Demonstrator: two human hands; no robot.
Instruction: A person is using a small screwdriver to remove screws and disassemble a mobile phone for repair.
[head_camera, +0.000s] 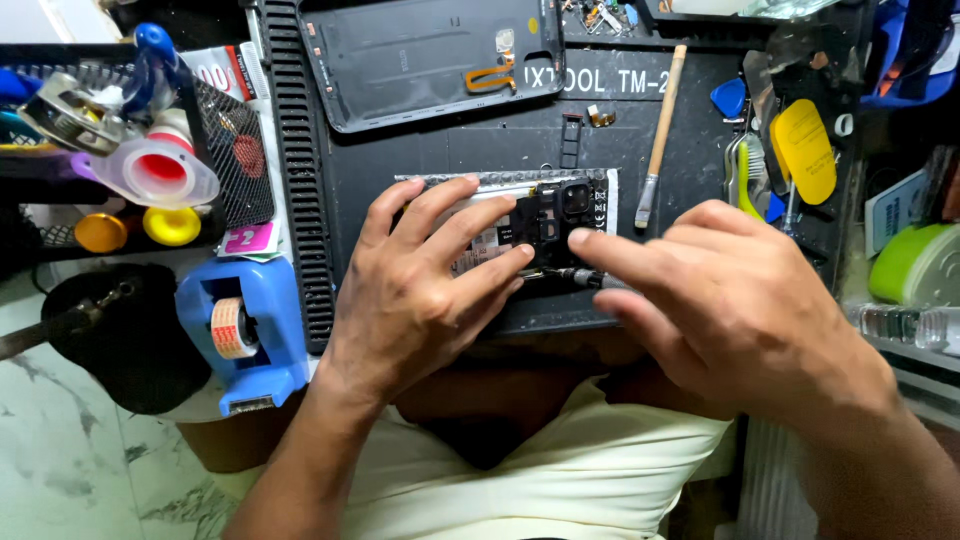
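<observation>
Opened phone (560, 215) half hidden under flat left hand (420, 290), right hand (720, 300) pinching screwdriver (590, 278)

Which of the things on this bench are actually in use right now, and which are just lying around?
In use:
opened phone, steadied by the left hand
small screwdriver, held in the right hand

Lying about:
removed back cover
brush
yellow pry tool
blue tape dispenser

Bare forearms, no sleeves; cream shirt (560, 470) at waist.
</observation>
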